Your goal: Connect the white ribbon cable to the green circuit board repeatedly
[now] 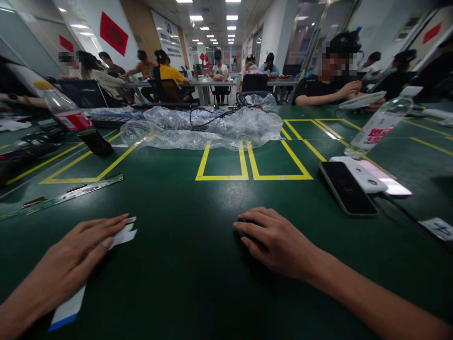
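My left hand [76,257] lies flat on the dark green table [198,264] with its fingers stretched over a white flat ribbon cable [122,234]; the cable's blue-tipped end [65,314] sticks out under my wrist. My right hand [274,241] rests palm down near the table's middle, fingers curved over a small dark object [244,223] that is mostly hidden. A long thin green circuit strip [63,196] lies to the left, beyond my left hand.
Yellow tape rectangles [221,163] mark the table. Crumpled clear plastic bags with a black cable [212,125] lie behind them. A black phone [347,189], a white power bank [359,174] and a water bottle [378,125] sit right; a cola bottle [72,118] left. Several people sit at the tables.
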A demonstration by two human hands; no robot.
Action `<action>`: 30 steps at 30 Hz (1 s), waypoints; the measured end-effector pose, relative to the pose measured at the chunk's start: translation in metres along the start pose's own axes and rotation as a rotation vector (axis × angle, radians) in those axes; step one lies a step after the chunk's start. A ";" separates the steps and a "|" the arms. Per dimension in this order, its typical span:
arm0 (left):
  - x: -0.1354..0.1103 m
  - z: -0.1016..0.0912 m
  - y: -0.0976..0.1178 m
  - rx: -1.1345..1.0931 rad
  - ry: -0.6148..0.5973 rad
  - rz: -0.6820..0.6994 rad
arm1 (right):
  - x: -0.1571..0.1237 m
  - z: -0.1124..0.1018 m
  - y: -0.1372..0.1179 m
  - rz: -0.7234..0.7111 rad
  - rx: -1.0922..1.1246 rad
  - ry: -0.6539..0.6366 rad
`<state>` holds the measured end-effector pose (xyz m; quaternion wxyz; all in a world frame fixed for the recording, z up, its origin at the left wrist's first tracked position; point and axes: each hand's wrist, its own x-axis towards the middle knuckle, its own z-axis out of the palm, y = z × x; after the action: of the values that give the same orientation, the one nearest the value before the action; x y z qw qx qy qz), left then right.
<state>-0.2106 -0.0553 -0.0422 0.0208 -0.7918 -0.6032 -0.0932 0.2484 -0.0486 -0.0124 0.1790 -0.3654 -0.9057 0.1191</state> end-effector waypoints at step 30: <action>0.093 0.002 0.199 -0.138 -0.196 0.533 | -0.001 0.003 0.000 0.025 -0.048 -0.045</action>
<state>0.0042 -0.0206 -0.0119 -0.0676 -0.9272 -0.3652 -0.0485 0.2476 -0.0494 -0.0158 0.1484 -0.3780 -0.9075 0.1076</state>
